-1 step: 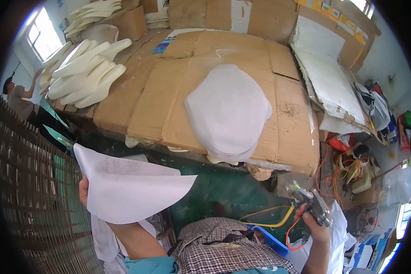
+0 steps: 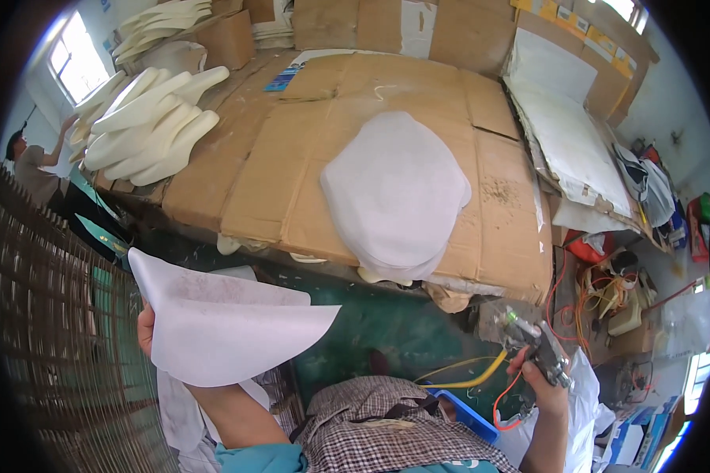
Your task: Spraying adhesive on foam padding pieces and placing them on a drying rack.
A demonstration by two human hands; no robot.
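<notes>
My left hand (image 2: 145, 329) grips a pale lilac-white fabric piece (image 2: 237, 343) by its left edge. The piece is folded over, with its pointed side toward the right and faint blotches on its inner face. Most of that hand is hidden behind it. In my right hand (image 2: 544, 385) is a metal spray gun (image 2: 546, 359), its nozzle toward the table and a yellow hose (image 2: 481, 377) and an orange hose (image 2: 498, 406) close by. Between my hands, farther off, more rounded pale fabric (image 2: 398, 189) lies on the cardboard-covered table (image 2: 268, 189), overhanging its front edge.
Cream foam shapes (image 2: 154, 126) are piled at the table's far left. A wire rack (image 2: 63, 339) stands close on my left, with another person (image 2: 35, 169) beyond it. At right are a white-covered board (image 2: 568, 126), tangled hoses (image 2: 599, 296) and a blue bin (image 2: 469, 414).
</notes>
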